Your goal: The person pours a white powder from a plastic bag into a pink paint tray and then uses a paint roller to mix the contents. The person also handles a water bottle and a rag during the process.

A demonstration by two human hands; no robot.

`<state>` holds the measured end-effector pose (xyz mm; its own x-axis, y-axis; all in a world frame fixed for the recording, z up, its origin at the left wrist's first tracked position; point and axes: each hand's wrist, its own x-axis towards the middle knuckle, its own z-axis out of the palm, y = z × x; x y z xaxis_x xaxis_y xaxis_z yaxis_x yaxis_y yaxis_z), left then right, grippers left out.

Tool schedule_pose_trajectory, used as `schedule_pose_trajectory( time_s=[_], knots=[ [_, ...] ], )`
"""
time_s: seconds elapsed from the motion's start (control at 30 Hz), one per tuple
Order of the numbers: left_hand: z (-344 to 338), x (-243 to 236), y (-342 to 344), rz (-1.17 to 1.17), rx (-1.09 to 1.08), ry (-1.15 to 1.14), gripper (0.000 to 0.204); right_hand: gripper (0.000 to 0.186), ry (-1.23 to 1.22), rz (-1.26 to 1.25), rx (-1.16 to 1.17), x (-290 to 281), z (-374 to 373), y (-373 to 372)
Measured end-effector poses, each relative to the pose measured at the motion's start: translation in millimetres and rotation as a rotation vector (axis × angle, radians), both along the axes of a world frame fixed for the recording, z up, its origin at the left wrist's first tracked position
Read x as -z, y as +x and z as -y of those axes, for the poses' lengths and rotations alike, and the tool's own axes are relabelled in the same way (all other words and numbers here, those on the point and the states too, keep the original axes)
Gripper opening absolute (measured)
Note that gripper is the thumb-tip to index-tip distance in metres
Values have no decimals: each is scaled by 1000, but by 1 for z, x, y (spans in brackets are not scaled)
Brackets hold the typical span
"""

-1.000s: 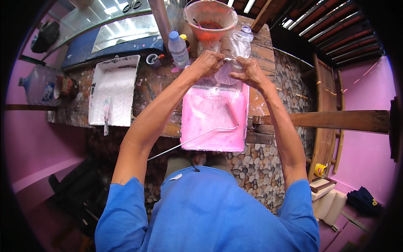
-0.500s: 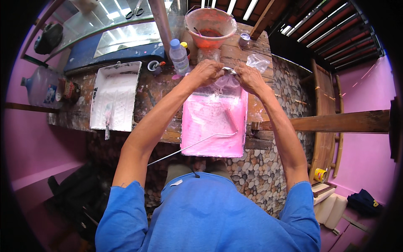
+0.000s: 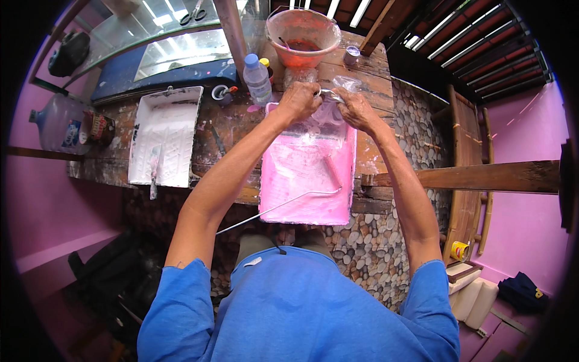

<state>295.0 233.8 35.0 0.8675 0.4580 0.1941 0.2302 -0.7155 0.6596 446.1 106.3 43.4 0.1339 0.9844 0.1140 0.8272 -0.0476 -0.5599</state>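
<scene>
Both my hands are closed at the far end of a pink paint tray (image 3: pixel 283 163). Between them is the twisted neck of a clear plastic bag (image 3: pixel 326 113), gripped from the left by my left hand (image 3: pixel 301 101) and from the right by my right hand (image 3: pixel 357 110). The bag's lower part hangs over the tray. More clear plastic (image 3: pixel 348 82) sticks out beyond my right hand; I cannot tell whether it is the same bag. A paint roller (image 3: pixel 333 172) with a long wire handle lies in the tray, its handle reaching past the near edge toward my left arm.
Beyond my hands stands a paint-stained bucket (image 3: pixel 304 53) beside a small pot (image 3: pixel 351 55). A plastic bottle (image 3: pixel 257 81) and a cup (image 3: pixel 222 94) are left of my left hand. Farther left, a white paint tray (image 3: pixel 166 133) holds a brush (image 3: pixel 155 169). A wooden beam (image 3: pixel 482 178) juts in at right.
The clear plastic beyond my right hand has shifted left and nearer. My hands have moved slightly, still gripping the bag's neck. The tray and roller stay put.
</scene>
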Motion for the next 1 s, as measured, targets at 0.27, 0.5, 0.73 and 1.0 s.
schedule_pose_trajectory(
  time_s=[0.27,0.5,0.73,1.0],
  knots=[
    [-6,1,-2,-35,113,22,21,30,-135,38,-26,-16,0,-3],
    [8,6,4,-85,82,-50,40,23,-121,-213,62,-9,-4,-5],
    [7,15,8,-81,107,-95,35,20,-179,-372,174,-6,-2,-7],
    [5,24,15,-27,139,-95,21,36,-71,-212,67,-7,9,2]
  ],
)
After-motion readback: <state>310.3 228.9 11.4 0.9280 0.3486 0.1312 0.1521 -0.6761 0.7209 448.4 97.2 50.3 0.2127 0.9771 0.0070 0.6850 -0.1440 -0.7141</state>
